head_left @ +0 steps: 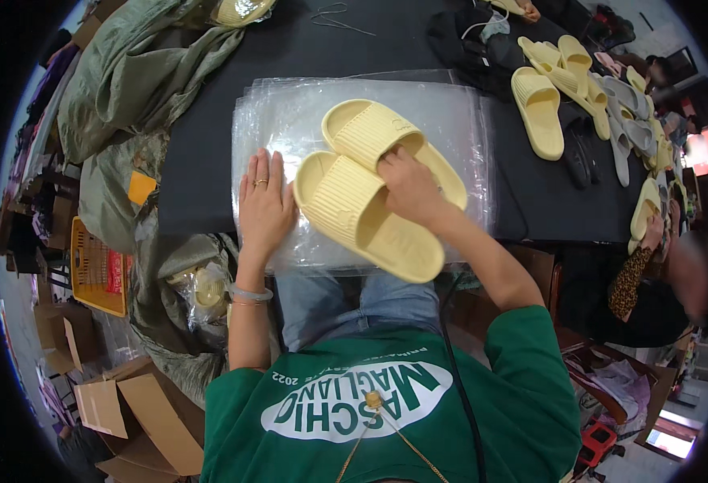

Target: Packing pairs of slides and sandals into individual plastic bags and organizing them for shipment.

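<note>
My right hand (412,187) grips a pair of pale yellow slide slippers, its fingers closed where the two meet, under the ribbed straps. The nearer slipper (402,248) lies with its toe to the upper left and its heel toward me. Beside it, the farther slipper (364,122) points the same way. Both are over a stack of clear plastic bags (458,117) on the black table. My left hand (264,208) rests flat on the left side of that stack, fingers stretched out, close to the nearer slipper's toe. The fingertips of my right hand are partly hidden by the straps.
More yellow slippers (537,113) and grey slippers (629,129) lie on the table's right side, near a co-worker's hand (653,232). Greyish-green sheeting (125,92) drapes along the left. A yellow crate (95,299) and open cardboard boxes (157,410) stand at lower left.
</note>
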A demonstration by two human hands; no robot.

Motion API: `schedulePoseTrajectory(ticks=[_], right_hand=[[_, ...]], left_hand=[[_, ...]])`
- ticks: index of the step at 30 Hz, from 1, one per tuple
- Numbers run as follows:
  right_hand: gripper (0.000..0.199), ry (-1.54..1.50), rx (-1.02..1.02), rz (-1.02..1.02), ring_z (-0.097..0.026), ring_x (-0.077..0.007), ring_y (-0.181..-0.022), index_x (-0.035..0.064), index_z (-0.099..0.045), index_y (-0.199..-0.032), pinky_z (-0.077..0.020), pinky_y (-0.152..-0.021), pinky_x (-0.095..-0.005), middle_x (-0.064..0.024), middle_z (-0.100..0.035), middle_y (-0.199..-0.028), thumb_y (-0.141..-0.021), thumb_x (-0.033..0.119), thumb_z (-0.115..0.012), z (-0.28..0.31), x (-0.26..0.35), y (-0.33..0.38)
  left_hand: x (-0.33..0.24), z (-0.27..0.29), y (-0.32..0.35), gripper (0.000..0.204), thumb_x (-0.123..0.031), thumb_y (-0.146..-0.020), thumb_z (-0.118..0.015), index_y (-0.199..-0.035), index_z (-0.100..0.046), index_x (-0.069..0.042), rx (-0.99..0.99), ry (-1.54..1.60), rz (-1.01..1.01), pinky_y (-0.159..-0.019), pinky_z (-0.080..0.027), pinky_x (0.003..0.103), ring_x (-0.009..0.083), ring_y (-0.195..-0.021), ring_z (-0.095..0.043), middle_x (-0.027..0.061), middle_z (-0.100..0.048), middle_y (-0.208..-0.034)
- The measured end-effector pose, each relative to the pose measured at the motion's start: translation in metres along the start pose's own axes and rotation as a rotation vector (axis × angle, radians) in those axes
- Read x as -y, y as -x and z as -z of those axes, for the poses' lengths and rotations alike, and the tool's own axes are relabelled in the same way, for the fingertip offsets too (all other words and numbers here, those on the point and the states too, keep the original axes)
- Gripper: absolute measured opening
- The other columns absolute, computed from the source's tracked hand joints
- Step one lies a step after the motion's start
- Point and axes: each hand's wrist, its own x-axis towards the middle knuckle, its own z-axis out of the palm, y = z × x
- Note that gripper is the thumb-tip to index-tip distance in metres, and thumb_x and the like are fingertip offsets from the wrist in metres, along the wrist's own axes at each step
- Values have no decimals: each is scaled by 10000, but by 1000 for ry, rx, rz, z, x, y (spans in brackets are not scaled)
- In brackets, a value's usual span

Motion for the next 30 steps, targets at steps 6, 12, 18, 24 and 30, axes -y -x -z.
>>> schedulePoseTrajectory(ticks=[6,12,18,24,30], right_hand=[[194,80,79,47,-539,-340,-950,8,-597,-859,-470,-823,-427,-129,-601,-926,-665,7,-605,57,-69,24],[215,233,-386,-100,-525,-404,-940,5,-578,-927,-434,-808,-444,-198,-569,-929,-716,40,-603,147,-95,26],[279,624,-422,-487,-541,-422,-980,-13,-575,-1026,-434,-851,-461,-242,-577,-1030,-776,111,-584,280,-235,22],[426,478,-375,-633,-633,-370,-947,-34,-628,-1063,-477,-817,-428,-233,-656,-961,-889,353,-590,209,-210,61],[210,-479,-36,-794,-542,-58,-769,-12,-633,-980,-458,-715,-226,-4,-616,-813,-919,187,-605,124,-39,150]], left_hand=[[0,-1,3,567,-384,-959,-418,-1418,-372,-54,25,37,44,-1116,-222,449,315,-1388,-278,174,-320,-1487],[0,-2,5,572,-397,-964,-405,-1422,-367,-56,0,-30,28,-1119,-214,452,315,-1392,-269,172,-308,-1493],[-3,-3,1,576,-388,-961,-420,-1411,-369,-32,-10,-27,-1,-1115,-218,461,328,-1389,-271,182,-319,-1485],[-1,15,9,505,-290,-956,-482,-1385,-409,-33,-111,75,44,-1107,-237,472,347,-1375,-296,186,-360,-1458],[-16,74,49,344,-161,-900,-604,-1215,-566,-28,-207,195,45,-1033,-352,439,359,-1271,-436,163,-514,-1303]])
